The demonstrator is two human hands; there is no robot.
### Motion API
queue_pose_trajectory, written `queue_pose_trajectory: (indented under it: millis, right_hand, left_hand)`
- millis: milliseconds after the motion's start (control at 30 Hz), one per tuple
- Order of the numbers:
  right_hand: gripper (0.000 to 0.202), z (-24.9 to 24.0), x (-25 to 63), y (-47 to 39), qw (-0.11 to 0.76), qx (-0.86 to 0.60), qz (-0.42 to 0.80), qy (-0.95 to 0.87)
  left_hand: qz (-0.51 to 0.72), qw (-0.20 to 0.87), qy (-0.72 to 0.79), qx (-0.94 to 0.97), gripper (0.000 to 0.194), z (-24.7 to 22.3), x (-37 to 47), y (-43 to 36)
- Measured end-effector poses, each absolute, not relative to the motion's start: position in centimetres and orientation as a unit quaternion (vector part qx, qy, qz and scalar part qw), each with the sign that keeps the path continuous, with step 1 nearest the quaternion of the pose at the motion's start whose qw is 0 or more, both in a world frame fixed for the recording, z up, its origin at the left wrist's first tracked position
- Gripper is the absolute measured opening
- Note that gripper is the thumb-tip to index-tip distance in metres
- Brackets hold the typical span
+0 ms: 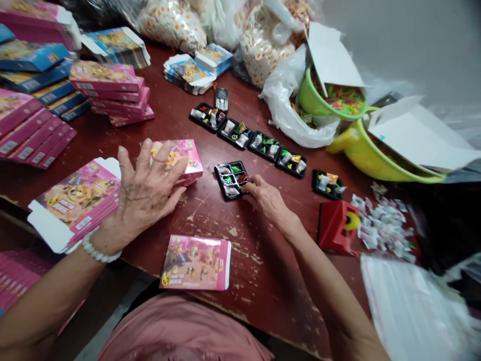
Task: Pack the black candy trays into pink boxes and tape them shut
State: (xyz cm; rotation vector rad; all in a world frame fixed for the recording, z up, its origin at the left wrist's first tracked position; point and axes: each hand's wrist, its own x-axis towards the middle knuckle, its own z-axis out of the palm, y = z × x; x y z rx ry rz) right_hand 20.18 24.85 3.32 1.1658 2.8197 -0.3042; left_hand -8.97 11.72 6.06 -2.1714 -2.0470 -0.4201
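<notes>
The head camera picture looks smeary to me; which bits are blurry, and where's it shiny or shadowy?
In the head view, the pale plastic at lower right looks smeared; the black tray at the right hand shows small white glints; a soft shadow darkens the table beside the right forearm.

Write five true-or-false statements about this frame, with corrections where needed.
1. The bare right hand touches a black plastic six-compartment tray. True.
2. The bare left hand lies on a blue cardboard box. False: it is on a pink printed cardboard box.
3. A white beaded bracelet circles that hand's wrist. True.
4. A grey keypad phone lies inside a green plastic bowl. False: it lies on the reddish-brown table.
5. A red angular holder with a yellow roll stands right of the tray. True.
</notes>
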Motion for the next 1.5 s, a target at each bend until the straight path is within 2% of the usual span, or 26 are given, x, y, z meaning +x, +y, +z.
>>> queue_pose_trajectory:
  millis: [67,167,233,300,400,467,500,567,633,767,867,933,967,1033,1067,1100,1167,1233,1433,1500]
  right_hand:
    - [0.020,3.6,23.0,22.7,0.044,0.394,-0.110,0.912]
    - [0.023,3.7,27.0,19.7,0.014,0.430,-0.133,0.893]
    - [0.023,3.5,28.7,18.2,-0.047,0.468,-0.130,0.873]
    - [0.025,2.9,29.2,17.3,-0.101,0.496,-0.117,0.855]
    - [0.064,2.0,27.5,16.7,-0.119,0.521,-0.100,0.839]
    - [0.077,1.8,25.7,16.0,-0.136,0.533,-0.087,0.831]
    - [0.072,1.9,24.9,15.3,-0.154,0.531,-0.085,0.829]
    - [0.046,2.3,23.8,13.2,-0.187,0.513,-0.110,0.830]
    - [0.032,2.6,23.1,10.7,-0.197,0.494,-0.198,0.824]
    - [0.042,3.2,22.2,6.3,-0.190,0.409,-0.446,0.773]
    - [0.044,4.1,21.8,5.6,-0.176,0.339,-0.543,0.748]
    - [0.042,4.6,22.0,6.7,-0.178,0.329,-0.564,0.736]
    - [0.040,4.8,22.4,7.7,-0.190,0.342,-0.542,0.744]
    - [0.039,4.7,23.3,10.2,-0.217,0.418,-0.416,0.777]
    - [0.052,4.4,23.7,11.6,-0.217,0.474,-0.333,0.786]
    - [0.073,4.0,24.0,13.0,-0.197,0.529,-0.260,0.784]
    - [0.110,3.0,24.3,15.1,-0.127,0.598,-0.179,0.771]
    - [0.122,2.1,24.1,16.2,-0.077,0.613,-0.163,0.769]
    - [0.095,1.7,23.1,15.5,-0.057,0.608,-0.145,0.778]
    - [0.094,2.1,23.3,15.0,-0.065,0.600,-0.145,0.784]
  left_hand:
    - [-0.157,0.049,-0.660,-0.733,0.063,6.2,-8.1,10.0]
    - [-0.158,-0.038,-0.579,-0.799,0.072,5.0,-5.9,5.6]
    - [-0.121,-0.102,-0.523,-0.838,0.093,3.5,-4.3,2.4]
    - [-0.062,-0.129,-0.516,-0.844,0.123,2.1,-2.9,0.2]
    - [0.015,-0.144,-0.563,-0.814,0.141,1.1,-1.7,-0.4]
    - [0.041,-0.151,-0.583,-0.797,0.142,1.2,-1.4,0.3]
    - [0.045,-0.153,-0.585,-0.795,0.142,1.3,-1.4,0.6]
    - [0.034,-0.159,-0.582,-0.797,0.139,1.6,-1.7,1.1]
    - [-0.004,-0.162,-0.588,-0.793,0.132,1.7,-2.0,1.2]
    - [-0.088,-0.139,-0.606,-0.778,0.120,1.5,-2.6,0.8]
    - [-0.107,-0.120,-0.599,-0.784,0.109,1.6,-2.7,1.1]
    - [-0.120,-0.127,-0.601,-0.780,0.104,1.8,-2.8,1.5]
    - [-0.132,-0.140,-0.608,-0.770,0.103,2.0,-2.9,1.8]
    - [-0.170,-0.192,-0.620,-0.741,0.103,2.2,-3.4,2.3]
    - [-0.191,-0.225,-0.623,-0.725,0.104,2.4,-3.8,2.5]
    - [-0.211,-0.257,-0.620,-0.710,0.105,2.5,-4.2,2.8]
    - [-0.234,-0.312,-0.604,-0.695,0.108,2.8,-5.0,3.2]
    - [-0.247,-0.351,-0.586,-0.688,0.111,3.1,-5.6,3.6]
    - [-0.258,-0.400,-0.560,-0.678,0.117,3.4,-6.5,4.7]
    - [-0.255,-0.389,-0.568,-0.679,0.115,3.3,-6.6,4.9]
